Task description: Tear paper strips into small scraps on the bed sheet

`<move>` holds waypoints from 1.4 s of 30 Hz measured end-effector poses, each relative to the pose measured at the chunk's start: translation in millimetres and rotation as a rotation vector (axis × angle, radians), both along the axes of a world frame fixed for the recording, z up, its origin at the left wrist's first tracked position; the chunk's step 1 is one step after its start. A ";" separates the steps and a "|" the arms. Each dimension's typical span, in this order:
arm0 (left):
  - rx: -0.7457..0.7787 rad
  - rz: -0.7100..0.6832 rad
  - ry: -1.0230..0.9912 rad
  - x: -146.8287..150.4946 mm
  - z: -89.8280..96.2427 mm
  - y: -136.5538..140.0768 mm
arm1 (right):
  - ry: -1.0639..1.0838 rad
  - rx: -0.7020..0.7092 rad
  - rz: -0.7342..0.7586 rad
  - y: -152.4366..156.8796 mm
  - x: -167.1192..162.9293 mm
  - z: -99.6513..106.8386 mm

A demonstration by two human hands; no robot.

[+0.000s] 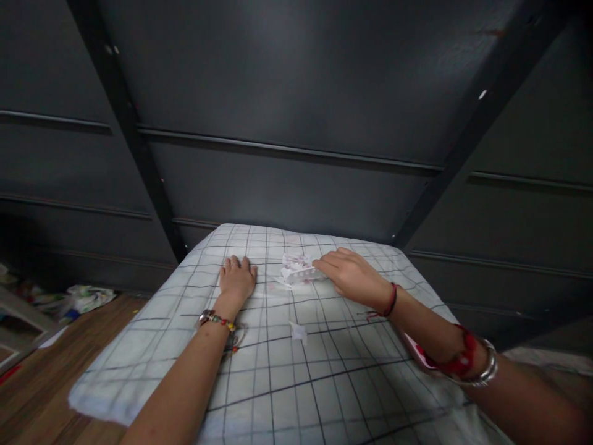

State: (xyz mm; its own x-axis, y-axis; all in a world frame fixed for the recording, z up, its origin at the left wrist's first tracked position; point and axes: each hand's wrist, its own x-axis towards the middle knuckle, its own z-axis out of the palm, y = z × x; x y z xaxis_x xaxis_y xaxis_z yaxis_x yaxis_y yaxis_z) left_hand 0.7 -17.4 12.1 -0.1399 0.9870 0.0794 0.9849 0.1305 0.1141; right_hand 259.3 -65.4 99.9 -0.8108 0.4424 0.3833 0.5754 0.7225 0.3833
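My left hand (pixel 238 279) lies flat on the white checked cloth (pixel 259 371), fingers apart, with nothing in it. To the right of it, my right hand (pixel 347 272) pinches the edge of a thin white strip with a row of small bumps, like a blister pack (pixel 306 274). The strip is tilted, just above the cloth. Behind it sits a crumpled white piece with reddish print (pixel 294 261); whether the two are joined I cannot tell. A small white scrap of paper (pixel 299 332) lies nearer to me, between my forearms.
A flat pink-edged object (pixel 419 353) lies partly hidden under my right forearm. Dark metal panels (pixel 287 185) rise directly behind the cloth-covered surface. At the left, a pale frame (pixel 23 315) and a crumpled plastic bag (pixel 90 298) stand near the wooden floor (pixel 88 358).
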 end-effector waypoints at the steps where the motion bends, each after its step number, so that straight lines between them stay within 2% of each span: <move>1: -0.003 0.001 0.000 0.4 0.6 -0.3 | 0.001 -0.003 0.003 -2.2 1.3 -0.2; 10: -0.013 -0.002 -0.010 2.3 3.7 -2.4 | 0.070 0.083 0.039 -13.7 15.6 9.8; 16: -0.003 -0.006 0.014 3.3 4.5 -3.5 | 0.026 0.040 0.016 -16.6 17.7 3.3; 23: -0.014 0.002 0.033 4.2 4.8 -3.4 | 0.064 0.079 -0.005 -33.2 32.8 13.2; 28: -0.018 -0.003 0.040 3.5 4.4 -2.4 | 0.090 0.091 -0.072 -32.5 34.1 4.2; 32: -0.019 0.002 0.045 4.2 4.4 -2.2 | 0.103 0.006 -0.087 -47.9 34.5 -1.4; 36: -0.020 0.009 0.039 5.2 5.4 -2.9 | 0.134 -0.128 -0.066 -66.2 31.4 4.1; 42: -0.015 0.009 0.052 5.0 4.8 -2.9 | 0.157 -0.012 -0.116 -53.0 29.2 -4.8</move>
State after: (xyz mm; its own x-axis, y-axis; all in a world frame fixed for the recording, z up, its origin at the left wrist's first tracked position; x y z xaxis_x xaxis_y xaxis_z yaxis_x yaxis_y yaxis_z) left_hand 5.7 -20.3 17.0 -0.1445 0.9869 0.0724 0.9882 0.1402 0.0612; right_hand 288.5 -118.4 95.1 -0.6846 0.5350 0.4950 0.7073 0.6516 0.2741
